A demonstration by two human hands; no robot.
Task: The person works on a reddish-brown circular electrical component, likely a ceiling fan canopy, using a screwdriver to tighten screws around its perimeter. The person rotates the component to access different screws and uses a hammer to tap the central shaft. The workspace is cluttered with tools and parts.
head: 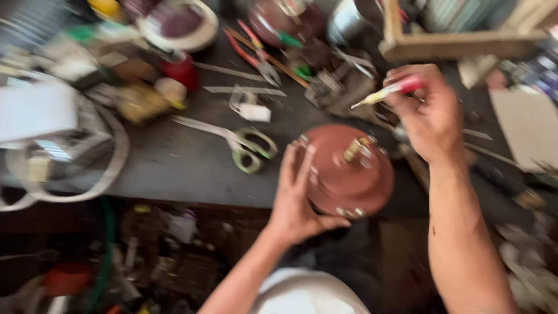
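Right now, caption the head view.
Left hand steadies a round reddish-brown housing; right hand holds a red-handled tool.

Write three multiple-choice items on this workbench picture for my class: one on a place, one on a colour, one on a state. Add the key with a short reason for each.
1. Where do the scissors lie?
A. left of the round reddish-brown part
B. on top of it
C. on the floor

2. What colour are the scissors' handles?
A. blue
B. green
C. black

3. What is the right hand doing?
A. lying flat on the dark bench
B. holding a red-handled tool
C. hanging empty

Key:
1 A, they lie on the bench to the part's left.
2 B, the loops show green.
3 B, its fingers pinch the tool, while the left hand grips the part's rim.
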